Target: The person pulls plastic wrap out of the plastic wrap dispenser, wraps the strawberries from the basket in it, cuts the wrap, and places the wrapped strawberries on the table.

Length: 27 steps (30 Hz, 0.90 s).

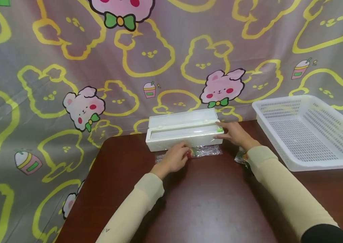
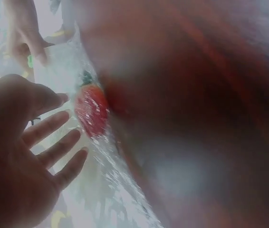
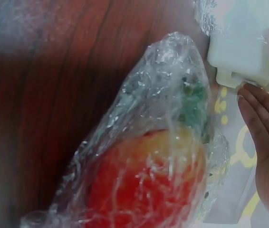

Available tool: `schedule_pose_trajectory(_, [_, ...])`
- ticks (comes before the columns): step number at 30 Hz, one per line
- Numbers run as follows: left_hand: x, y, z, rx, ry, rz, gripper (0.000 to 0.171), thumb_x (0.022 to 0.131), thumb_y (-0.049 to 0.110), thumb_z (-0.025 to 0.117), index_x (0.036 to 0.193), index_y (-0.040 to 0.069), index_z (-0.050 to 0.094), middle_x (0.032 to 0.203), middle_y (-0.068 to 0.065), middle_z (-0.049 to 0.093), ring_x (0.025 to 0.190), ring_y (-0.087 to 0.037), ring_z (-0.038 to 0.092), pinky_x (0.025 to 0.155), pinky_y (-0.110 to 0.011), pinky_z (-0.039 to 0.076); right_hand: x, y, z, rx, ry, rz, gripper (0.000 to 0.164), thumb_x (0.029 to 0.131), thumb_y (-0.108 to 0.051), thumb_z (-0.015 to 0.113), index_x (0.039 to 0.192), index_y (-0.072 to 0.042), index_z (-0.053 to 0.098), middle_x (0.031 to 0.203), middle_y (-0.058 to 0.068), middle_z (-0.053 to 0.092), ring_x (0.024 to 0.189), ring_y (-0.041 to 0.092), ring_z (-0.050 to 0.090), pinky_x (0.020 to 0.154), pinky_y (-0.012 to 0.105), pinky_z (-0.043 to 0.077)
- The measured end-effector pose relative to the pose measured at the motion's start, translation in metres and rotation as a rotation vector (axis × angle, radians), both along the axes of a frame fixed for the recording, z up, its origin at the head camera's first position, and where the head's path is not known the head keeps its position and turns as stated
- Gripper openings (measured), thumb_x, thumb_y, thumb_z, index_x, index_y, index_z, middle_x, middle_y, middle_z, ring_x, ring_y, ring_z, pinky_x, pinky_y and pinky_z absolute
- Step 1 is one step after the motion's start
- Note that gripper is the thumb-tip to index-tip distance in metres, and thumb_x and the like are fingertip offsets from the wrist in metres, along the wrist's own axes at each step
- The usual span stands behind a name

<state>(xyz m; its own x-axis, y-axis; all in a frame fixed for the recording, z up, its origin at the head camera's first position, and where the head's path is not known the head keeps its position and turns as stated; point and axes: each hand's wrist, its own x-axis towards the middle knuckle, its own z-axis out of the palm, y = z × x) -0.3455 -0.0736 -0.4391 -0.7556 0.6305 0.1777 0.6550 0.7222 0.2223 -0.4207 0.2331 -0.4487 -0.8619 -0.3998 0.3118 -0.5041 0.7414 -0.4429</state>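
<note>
A white cling film dispenser box (image 1: 186, 140) stands at the back of the table with its lid raised. My left hand (image 1: 175, 157) is in front of it, fingers nearly straight and spread beside a red fruit with a green top (image 2: 91, 109), which looks like a strawberry. Clear film (image 1: 209, 151) covers that fruit and stretches along the box's front. My right hand (image 1: 235, 134) holds the right end of the box, thumb and fingers around it, near a green piece (image 1: 220, 129). A film-wrapped red and yellow fruit (image 3: 148, 185) with green at its top lies below the right wrist.
A white perforated plastic basket (image 1: 292, 165) stands on the right of the brown table (image 1: 213, 202). Behind the box hangs a cartoon-print curtain (image 1: 98, 74). The table's left edge slopes down toward the front.
</note>
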Motion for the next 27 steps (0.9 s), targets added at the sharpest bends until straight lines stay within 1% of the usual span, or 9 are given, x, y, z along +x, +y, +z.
schedule_pose_trajectory(2, [-0.004, 0.011, 0.006, 0.005, 0.023, -0.004, 0.025, 0.099, 0.010, 0.062, 0.122, 0.006, 0.070, 0.127, -0.008, 0.063, 0.118, -0.026, 0.060, 0.103, -0.041, 0.048, -0.002, 0.004, 0.002, -0.011, -0.001, -0.007, 0.073, 0.086, -0.036, 0.083, 0.143, 0.001, 0.056, 0.116, 0.023, 0.070, 0.070, 0.021, 0.052, 0.074, 0.040, 0.047])
schedule_pose_trajectory(7, [-0.022, 0.057, 0.024, 0.104, 0.006, -0.004, 0.026, 0.103, 0.013, 0.059, 0.126, 0.005, 0.068, 0.120, -0.007, 0.065, 0.105, -0.021, 0.064, 0.093, -0.035, 0.052, -0.007, 0.004, 0.005, -0.040, -0.019, -0.019, 0.075, 0.083, -0.037, 0.086, 0.140, 0.002, 0.059, 0.093, 0.015, 0.071, 0.069, 0.019, 0.054, 0.067, 0.035, 0.047])
schedule_pose_trajectory(10, [-0.034, 0.091, 0.029, 0.188, -0.025, 0.019, 0.025, 0.102, 0.015, 0.060, 0.122, 0.004, 0.070, 0.116, -0.009, 0.067, 0.098, -0.021, 0.066, 0.089, -0.033, 0.053, -0.008, 0.004, 0.002, -0.046, -0.008, -0.005, 0.070, 0.083, -0.032, 0.087, 0.138, 0.003, 0.061, 0.087, 0.012, 0.071, 0.070, 0.020, 0.056, 0.067, 0.035, 0.048])
schedule_pose_trajectory(12, [-0.042, 0.112, 0.029, 0.234, -0.026, 0.037, 0.023, 0.100, 0.014, 0.062, 0.118, 0.003, 0.072, 0.109, -0.009, 0.071, 0.094, -0.022, 0.067, 0.083, -0.033, 0.054, -0.008, 0.004, -0.001, -0.044, 0.013, -0.004, 0.060, 0.083, -0.025, 0.088, 0.132, 0.002, 0.066, 0.085, 0.011, 0.071, 0.071, 0.021, 0.056, 0.069, 0.037, 0.049])
schedule_pose_trajectory(15, [-0.050, 0.132, 0.024, 0.272, 0.032, 0.119, 0.014, 0.096, 0.015, 0.068, 0.102, 0.006, 0.076, 0.086, -0.005, 0.072, 0.083, -0.021, 0.066, 0.073, -0.032, 0.052, -0.008, -0.001, -0.003, -0.048, 0.038, 0.014, 0.042, 0.082, -0.014, 0.086, 0.119, -0.001, 0.074, 0.082, 0.009, 0.070, 0.071, 0.023, 0.056, 0.069, 0.040, 0.049])
schedule_pose_trajectory(17, [-0.053, 0.140, 0.021, 0.304, 0.054, 0.192, 0.011, 0.094, 0.016, 0.072, 0.088, 0.008, 0.076, 0.070, -0.001, 0.065, 0.071, -0.019, 0.060, 0.063, -0.031, 0.047, -0.007, -0.004, -0.003, -0.053, 0.044, 0.019, 0.032, 0.080, -0.009, 0.084, 0.111, -0.003, 0.076, 0.079, 0.007, 0.068, 0.070, 0.022, 0.055, 0.069, 0.041, 0.048])
schedule_pose_trajectory(19, [-0.056, 0.145, 0.017, 0.329, 0.074, 0.252, 0.019, 0.092, 0.018, 0.075, 0.075, 0.011, 0.071, 0.062, 0.003, 0.055, 0.065, -0.018, 0.053, 0.058, -0.030, 0.040, -0.007, -0.005, -0.003, -0.051, 0.037, 0.017, 0.027, 0.081, -0.008, 0.083, 0.106, -0.005, 0.076, 0.078, 0.005, 0.067, 0.070, 0.022, 0.055, 0.070, 0.040, 0.049])
schedule_pose_trajectory(22, [-0.058, 0.152, 0.013, 0.378, 0.071, 0.303, 0.030, 0.092, 0.022, 0.076, 0.066, 0.012, 0.065, 0.059, 0.006, 0.047, 0.062, -0.016, 0.047, 0.055, -0.028, 0.035, -0.007, -0.001, -0.001, -0.037, 0.041, 0.006, 0.025, 0.080, -0.007, 0.083, 0.104, -0.006, 0.076, 0.077, 0.004, 0.066, 0.071, 0.022, 0.055, 0.070, 0.040, 0.048])
schedule_pose_trajectory(27, [-0.060, 0.162, 0.007, 0.414, 0.118, 0.351, 0.036, 0.092, 0.023, 0.075, 0.061, 0.015, 0.058, 0.058, 0.006, 0.047, 0.062, -0.017, 0.050, 0.054, -0.032, 0.039, -0.009, 0.003, 0.003, -0.020, 0.034, -0.006, 0.020, 0.080, -0.002, 0.077, 0.099, -0.007, 0.076, 0.075, 0.004, 0.063, 0.069, 0.023, 0.054, 0.068, 0.040, 0.047])
